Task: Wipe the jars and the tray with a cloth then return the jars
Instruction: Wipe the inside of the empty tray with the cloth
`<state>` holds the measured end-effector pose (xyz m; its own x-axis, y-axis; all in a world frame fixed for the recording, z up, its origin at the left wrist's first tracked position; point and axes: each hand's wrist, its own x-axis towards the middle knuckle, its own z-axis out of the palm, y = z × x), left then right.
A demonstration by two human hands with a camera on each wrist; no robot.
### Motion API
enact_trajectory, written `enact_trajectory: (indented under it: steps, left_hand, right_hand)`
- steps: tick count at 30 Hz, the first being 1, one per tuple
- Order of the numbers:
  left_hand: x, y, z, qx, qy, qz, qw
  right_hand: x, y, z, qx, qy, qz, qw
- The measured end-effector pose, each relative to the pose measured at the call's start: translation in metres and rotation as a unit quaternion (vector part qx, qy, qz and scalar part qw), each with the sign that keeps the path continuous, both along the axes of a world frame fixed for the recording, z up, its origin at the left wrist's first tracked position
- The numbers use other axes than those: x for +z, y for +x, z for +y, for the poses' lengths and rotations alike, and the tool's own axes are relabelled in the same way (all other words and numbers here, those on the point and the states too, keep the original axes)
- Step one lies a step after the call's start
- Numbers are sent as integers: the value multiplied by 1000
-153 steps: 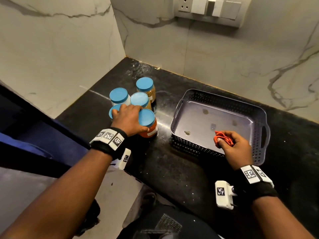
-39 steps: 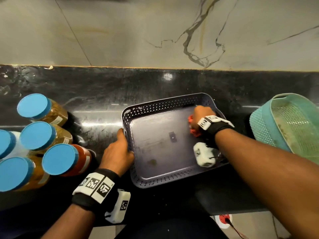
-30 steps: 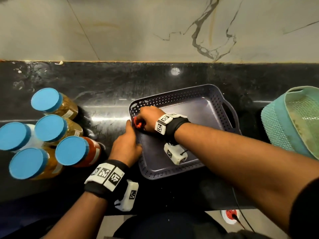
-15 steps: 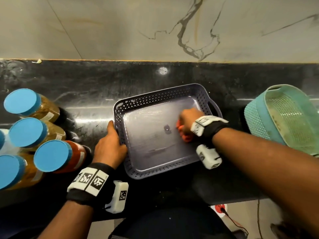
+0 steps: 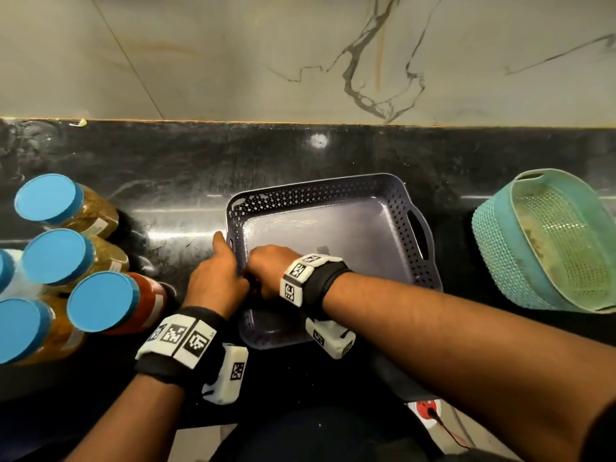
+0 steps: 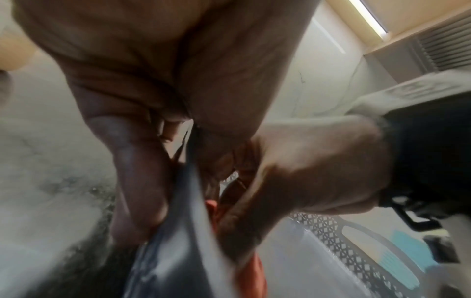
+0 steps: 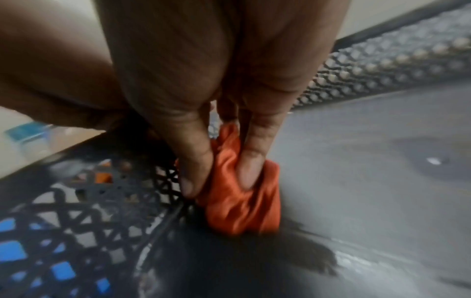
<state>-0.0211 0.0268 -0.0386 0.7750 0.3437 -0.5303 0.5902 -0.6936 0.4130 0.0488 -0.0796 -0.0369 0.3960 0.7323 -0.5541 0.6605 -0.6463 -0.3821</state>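
Note:
A grey perforated tray sits on the black counter with nothing in it but my right hand. My left hand grips the tray's left rim, thumb inside and fingers outside. My right hand is inside the tray at its left wall, pinching a bunched orange cloth and pressing it onto the tray floor. In the head view the cloth is hidden under that hand. Several jars with blue lids stand grouped on the counter at the far left.
A teal perforated basket stands on the counter right of the tray. A marble wall runs along the back of the counter. The counter's front edge lies just below my wrists, with a red and white socket on the floor beyond.
My right hand has swept the cloth from the tray's right side across the floor to its left wall. My left hand has stayed on the left rim.

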Motion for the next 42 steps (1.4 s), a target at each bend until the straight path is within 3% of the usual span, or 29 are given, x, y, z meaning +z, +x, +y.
enact_trajectory:
  steps: [3,6,11,15,18,20,22,25,31,35,39,42]
  left_hand:
    - [0,0,2,11,-6,-12,1000]
    - [-1,0,4,-16,-1,-24,1000]
    - [-1,-1,9,-29,10,-29,999]
    - [0,16,11,-35,16,-25,999]
    - [6,42,30,13,-24,-54,998]
    - [12,49,45,72,-74,-116,988]
    - [13,44,48,75,-63,-165,981]
    - [4,29,33,47,-7,-116,992]
    - [-5,23,14,80,-38,-103,991]
    - [4,21,11,86,-66,-50,993]
    - [4,16,5,88,-80,-49,992]
    - [3,11,1,83,-85,-45,992]
  right_hand:
    - [-1,-6,-10,100,-24,10,995]
    - [0,-5,-43,142,-41,6,989]
    - [6,44,-148,47,-213,-58,974]
    - [16,71,-167,-3,-278,-16,960]
    - [8,57,-157,-36,-258,28,965]
    - [2,41,-151,-91,-223,58,969]
    - [-4,27,-137,-126,-162,58,977]
    - [-14,14,-107,-90,-100,50,990]
    - [-1,20,-59,-28,-65,80,994]
    - [10,39,-16,14,-10,4,1000]
    - [4,56,33,-7,57,-65,996]
    - [-5,60,50,-36,92,-65,993]
